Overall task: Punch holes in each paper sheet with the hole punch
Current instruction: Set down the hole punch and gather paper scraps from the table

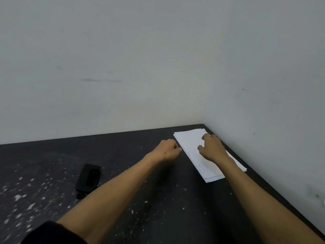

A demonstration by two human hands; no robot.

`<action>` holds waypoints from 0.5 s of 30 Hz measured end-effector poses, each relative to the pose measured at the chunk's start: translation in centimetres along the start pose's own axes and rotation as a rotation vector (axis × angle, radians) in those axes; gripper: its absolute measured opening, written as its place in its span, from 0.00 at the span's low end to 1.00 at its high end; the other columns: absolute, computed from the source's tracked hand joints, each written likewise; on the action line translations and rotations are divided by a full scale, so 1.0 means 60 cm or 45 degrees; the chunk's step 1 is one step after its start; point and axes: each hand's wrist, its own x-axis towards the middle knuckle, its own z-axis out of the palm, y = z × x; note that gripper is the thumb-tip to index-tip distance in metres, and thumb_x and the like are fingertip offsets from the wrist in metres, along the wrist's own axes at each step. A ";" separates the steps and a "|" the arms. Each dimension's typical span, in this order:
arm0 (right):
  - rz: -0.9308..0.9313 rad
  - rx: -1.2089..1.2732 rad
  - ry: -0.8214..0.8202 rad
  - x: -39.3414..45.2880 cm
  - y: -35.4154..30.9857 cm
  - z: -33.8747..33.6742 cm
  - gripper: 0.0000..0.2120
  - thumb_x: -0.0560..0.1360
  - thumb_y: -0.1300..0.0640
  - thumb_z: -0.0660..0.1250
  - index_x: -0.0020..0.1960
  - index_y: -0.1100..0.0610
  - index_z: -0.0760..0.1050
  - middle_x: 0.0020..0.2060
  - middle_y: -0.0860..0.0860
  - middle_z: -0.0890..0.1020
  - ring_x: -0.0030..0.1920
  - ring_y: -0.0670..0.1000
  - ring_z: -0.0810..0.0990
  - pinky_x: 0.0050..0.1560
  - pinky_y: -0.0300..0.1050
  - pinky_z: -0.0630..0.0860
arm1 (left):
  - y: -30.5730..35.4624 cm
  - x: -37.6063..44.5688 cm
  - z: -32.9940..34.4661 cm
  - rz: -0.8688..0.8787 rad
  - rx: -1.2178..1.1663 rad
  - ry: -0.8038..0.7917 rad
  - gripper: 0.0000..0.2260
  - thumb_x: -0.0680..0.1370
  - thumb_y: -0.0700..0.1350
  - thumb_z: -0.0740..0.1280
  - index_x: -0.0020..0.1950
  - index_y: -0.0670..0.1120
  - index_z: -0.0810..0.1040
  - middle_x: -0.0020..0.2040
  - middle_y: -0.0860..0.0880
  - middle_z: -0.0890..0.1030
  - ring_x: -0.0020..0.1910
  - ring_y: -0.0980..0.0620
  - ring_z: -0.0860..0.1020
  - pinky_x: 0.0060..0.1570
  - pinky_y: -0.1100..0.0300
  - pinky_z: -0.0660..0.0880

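against the wall corner, right hand (pixel 212 148) rests spread fingers on a flat white punched paper stack (pixel 195 152); left hand (pixel 168 149) curls at its edge, grip unclear; boxy black hole punch (pixel 88 178) lies apart on the speckled dark table (pixel 158 199).

A dark table (pixel 158 199) stands in the corner of a pale grey wall (pixel 140 59). Many small white specks (pixel 18 197) lie on its left part.
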 end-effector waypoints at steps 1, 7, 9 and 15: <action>-0.045 0.018 0.002 -0.006 -0.018 -0.002 0.20 0.80 0.55 0.66 0.70 0.60 0.71 0.68 0.59 0.74 0.66 0.60 0.74 0.62 0.55 0.77 | -0.007 -0.014 -0.016 0.021 0.059 0.046 0.12 0.82 0.49 0.62 0.53 0.41 0.79 0.52 0.42 0.84 0.48 0.47 0.82 0.55 0.47 0.80; -0.298 0.138 -0.021 -0.048 -0.139 -0.005 0.21 0.81 0.55 0.66 0.72 0.61 0.71 0.69 0.59 0.75 0.68 0.58 0.75 0.66 0.52 0.74 | -0.064 -0.120 -0.124 0.107 0.262 0.212 0.12 0.83 0.45 0.62 0.62 0.43 0.81 0.59 0.46 0.83 0.54 0.49 0.81 0.55 0.55 0.78; -0.378 0.180 -0.033 -0.065 -0.180 0.003 0.20 0.81 0.55 0.67 0.71 0.60 0.72 0.68 0.58 0.77 0.67 0.57 0.76 0.66 0.51 0.74 | -0.091 -0.158 -0.158 0.094 0.292 0.269 0.12 0.82 0.42 0.62 0.59 0.41 0.82 0.57 0.45 0.84 0.52 0.49 0.82 0.55 0.53 0.80; -0.596 0.288 -0.129 -0.128 -0.293 0.053 0.18 0.81 0.53 0.68 0.69 0.58 0.74 0.65 0.56 0.79 0.65 0.55 0.78 0.65 0.49 0.75 | -0.201 -0.264 -0.226 0.031 0.277 0.429 0.10 0.82 0.44 0.64 0.59 0.44 0.82 0.56 0.47 0.85 0.52 0.52 0.80 0.53 0.61 0.76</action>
